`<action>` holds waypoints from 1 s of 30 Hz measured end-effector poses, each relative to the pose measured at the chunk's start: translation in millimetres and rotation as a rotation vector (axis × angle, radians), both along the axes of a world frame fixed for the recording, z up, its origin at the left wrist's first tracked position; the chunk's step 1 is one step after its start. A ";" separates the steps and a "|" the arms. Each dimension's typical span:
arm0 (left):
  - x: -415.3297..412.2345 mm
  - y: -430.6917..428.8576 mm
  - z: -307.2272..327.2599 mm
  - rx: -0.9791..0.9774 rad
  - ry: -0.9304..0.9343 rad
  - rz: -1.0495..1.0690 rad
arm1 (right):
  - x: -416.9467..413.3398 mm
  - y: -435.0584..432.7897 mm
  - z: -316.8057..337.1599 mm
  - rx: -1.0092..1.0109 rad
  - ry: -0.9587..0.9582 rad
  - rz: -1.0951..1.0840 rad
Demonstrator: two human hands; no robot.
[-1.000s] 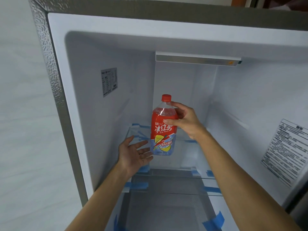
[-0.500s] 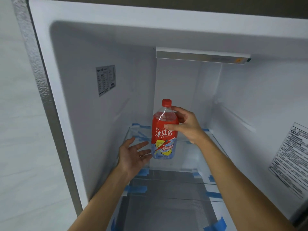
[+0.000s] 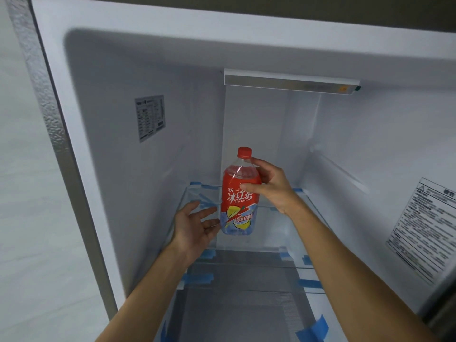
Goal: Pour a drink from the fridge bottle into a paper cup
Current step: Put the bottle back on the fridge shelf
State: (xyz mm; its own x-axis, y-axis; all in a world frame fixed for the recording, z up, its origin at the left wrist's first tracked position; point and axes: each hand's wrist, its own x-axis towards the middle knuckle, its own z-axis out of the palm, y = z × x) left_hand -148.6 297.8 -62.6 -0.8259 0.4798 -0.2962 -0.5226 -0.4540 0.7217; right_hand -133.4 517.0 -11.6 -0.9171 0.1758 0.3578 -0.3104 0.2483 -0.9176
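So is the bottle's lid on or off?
On. The red cap sits on the neck of the ice tea bottle, which the right hand grips.

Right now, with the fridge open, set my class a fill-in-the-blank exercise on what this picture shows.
1. The cap on the ice tea bottle is ____.
2. Of the left hand and the right hand, only the ____ one grips the bottle.
3. Strips of ____ tape sit along the edge of the glass shelf.

Missing words: red; right; blue.
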 end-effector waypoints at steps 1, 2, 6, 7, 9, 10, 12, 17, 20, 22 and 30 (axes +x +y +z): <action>1.2 -1.4 1.9 -0.007 0.010 -0.005 | 0.0 -0.7 -0.1 -0.002 -0.006 -0.004; 2.4 -2.7 3.8 -0.010 0.018 -0.009 | 0.4 -1.4 -0.4 -0.001 -0.012 -0.006; 9.5 -5.3 12.3 -0.097 0.106 -0.004 | 4.9 -5.5 0.1 0.028 -0.054 -0.018; 12.0 -4.6 14.0 -0.151 0.148 -0.013 | 6.9 -7.0 1.4 0.055 -0.067 -0.031; 17.8 -2.3 17.5 -0.294 0.257 -0.046 | 12.1 -11.5 5.2 0.161 -0.094 -0.073; 20.5 -1.8 19.7 -0.376 0.323 -0.073 | 15.3 -14.3 7.6 0.227 -0.110 -0.101; 25.7 -1.7 25.1 -0.550 0.493 -0.136 | 23.2 -21.6 13.3 0.342 -0.161 -0.164; 35.3 -16.6 30.4 -0.911 1.020 -0.366 | 51.1 -42.1 17.7 0.540 -0.348 -0.251; 33.2 -33.2 25.9 -1.171 1.218 -0.456 | 75.1 -55.9 11.0 0.666 -0.446 -0.232; 34.6 -43.7 23.1 -1.293 1.306 -0.478 | 93.0 -65.4 4.5 0.797 -0.527 -0.254; 68.2 -84.8 11.5 -1.445 1.528 -0.566 | 173.7 -116.2 -35.2 1.052 -0.801 -0.309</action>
